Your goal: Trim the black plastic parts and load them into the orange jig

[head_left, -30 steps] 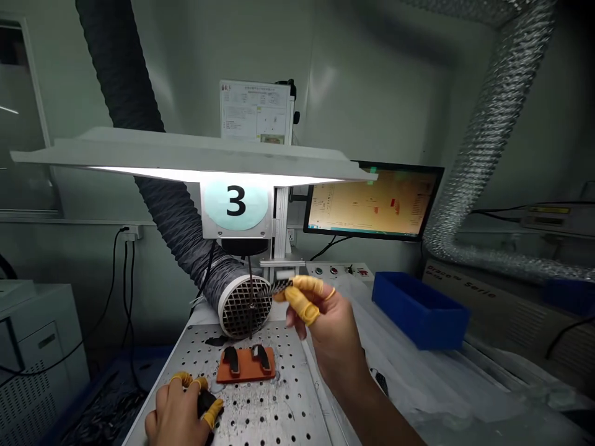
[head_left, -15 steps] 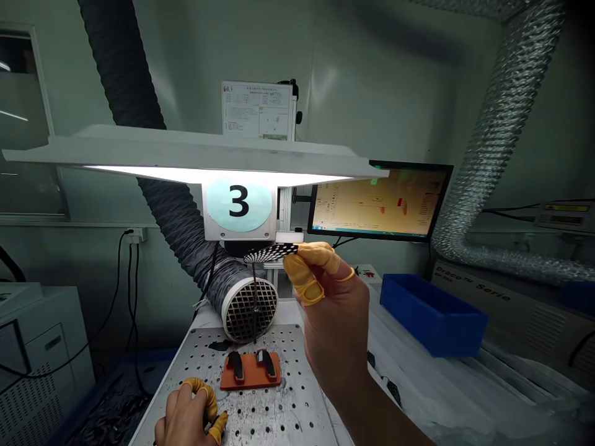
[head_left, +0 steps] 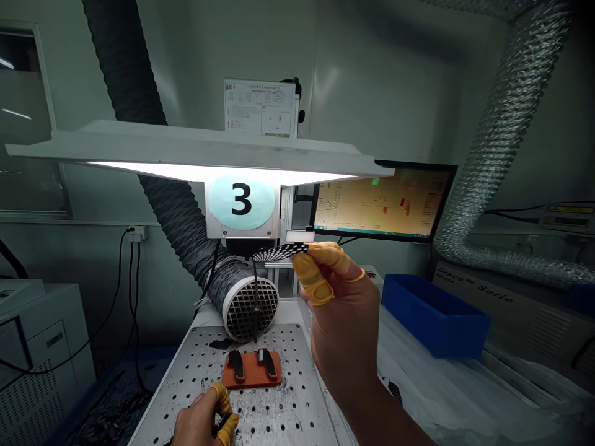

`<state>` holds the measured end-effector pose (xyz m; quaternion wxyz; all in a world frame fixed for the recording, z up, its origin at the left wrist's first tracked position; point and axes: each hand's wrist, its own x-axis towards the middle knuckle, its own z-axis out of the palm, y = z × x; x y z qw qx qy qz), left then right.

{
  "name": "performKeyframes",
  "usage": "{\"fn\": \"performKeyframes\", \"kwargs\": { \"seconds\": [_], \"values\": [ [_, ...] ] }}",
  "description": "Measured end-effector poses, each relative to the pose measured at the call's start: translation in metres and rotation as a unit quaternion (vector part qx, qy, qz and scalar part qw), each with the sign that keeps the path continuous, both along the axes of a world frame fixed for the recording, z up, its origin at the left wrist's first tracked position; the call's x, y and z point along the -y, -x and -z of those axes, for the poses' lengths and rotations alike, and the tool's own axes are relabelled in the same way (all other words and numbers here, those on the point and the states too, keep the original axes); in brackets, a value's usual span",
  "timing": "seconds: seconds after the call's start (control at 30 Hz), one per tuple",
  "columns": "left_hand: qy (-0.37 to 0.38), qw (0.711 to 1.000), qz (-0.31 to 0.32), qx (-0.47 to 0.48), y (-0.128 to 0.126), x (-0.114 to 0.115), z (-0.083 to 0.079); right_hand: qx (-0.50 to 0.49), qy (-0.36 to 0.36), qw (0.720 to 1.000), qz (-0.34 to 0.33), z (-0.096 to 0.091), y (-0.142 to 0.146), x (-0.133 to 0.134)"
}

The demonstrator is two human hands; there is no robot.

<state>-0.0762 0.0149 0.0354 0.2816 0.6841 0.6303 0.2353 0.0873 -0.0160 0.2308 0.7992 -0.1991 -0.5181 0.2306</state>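
Far to the left of the flat orange block [head_left: 251, 375] stands a pale grey metal cabinet [head_left: 32, 365], with a black corrugated hose [head_left: 181, 254] rising behind and to the left of the block. The block sits on a perforated steel plate [head_left: 297, 396] and carries two upright black clips [head_left: 237, 365] side by side.

Below and left of the block, the left hand [head_left: 199, 421] is pinched narrow around a thin dark piece [head_left: 223, 426], most of it hidden by the fingers. Yellow finger cots [head_left: 222, 399] cover the fingertips that grip it. Whether the piece touches the plate, I cannot tell.

Directly behind the block is a round duct end with a white rim and dark grid face [head_left: 251, 310], and high above it hangs a long white lamp panel [head_left: 186, 148].

Up and to the right of the block, the right hand [head_left: 346, 328] is raised in a narrow pinch. Its yellow-cotted thumb and forefinger hold one end of a slim black-and-white patterned strip [head_left: 281, 251], which points left, high over the block.

Further right of the block are a glowing computer monitor [head_left: 383, 204], a bright blue plastic bin [head_left: 434, 316] on white plastic sheeting [head_left: 465, 390], and a silver ribbed duct [head_left: 506, 142]
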Motion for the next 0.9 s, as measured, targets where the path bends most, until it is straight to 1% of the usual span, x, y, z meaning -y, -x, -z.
{"fn": "performKeyframes", "kwargs": {
  "seconds": [0.1, 0.23, 0.3, 0.43, 0.5, 0.57, 0.63, 0.73, 0.83, 0.9],
  "values": [
    [0.030, 0.998, 0.028, 0.049, -0.002, 0.001, -0.004, -0.004, 0.001, 1.000, -0.007, -0.001, 0.000, 0.001],
    [0.054, 0.995, 0.056, 0.069, -0.008, 0.001, -0.002, -0.003, 0.005, 1.000, -0.005, -0.002, 0.001, 0.002],
    [0.055, 0.995, 0.044, 0.077, -0.015, -0.001, 0.003, -0.001, 0.006, 1.000, -0.004, -0.001, 0.001, 0.003],
    [0.062, 0.995, 0.006, 0.076, -0.039, -0.005, 0.021, 0.005, 0.026, 0.999, -0.021, 0.001, 0.001, 0.010],
    [0.044, 0.996, 0.014, 0.074, -0.049, -0.004, 0.028, 0.004, 0.033, 0.999, -0.031, 0.003, 0.001, 0.014],
    [0.017, 0.997, 0.025, 0.067, -0.055, -0.001, 0.032, -0.001, 0.032, 0.999, -0.032, 0.004, 0.001, 0.016],
    [0.001, 0.998, 0.034, 0.059, -0.056, 0.002, 0.031, 0.001, 0.025, 0.999, -0.022, 0.006, 0.001, 0.017],
    [-0.004, 0.998, 0.035, 0.058, -0.054, 0.005, 0.026, 0.002, 0.006, 1.000, 0.005, 0.008, -0.001, 0.020],
    [-0.002, 0.998, 0.028, 0.065, -0.052, 0.007, 0.022, -0.006, -0.027, 0.999, 0.047, 0.010, -0.006, 0.024],
    [-0.001, 0.998, 0.029, 0.064, -0.051, 0.007, 0.023, -0.007, -0.049, 0.996, 0.081, 0.010, -0.011, 0.027]
  ]
}}
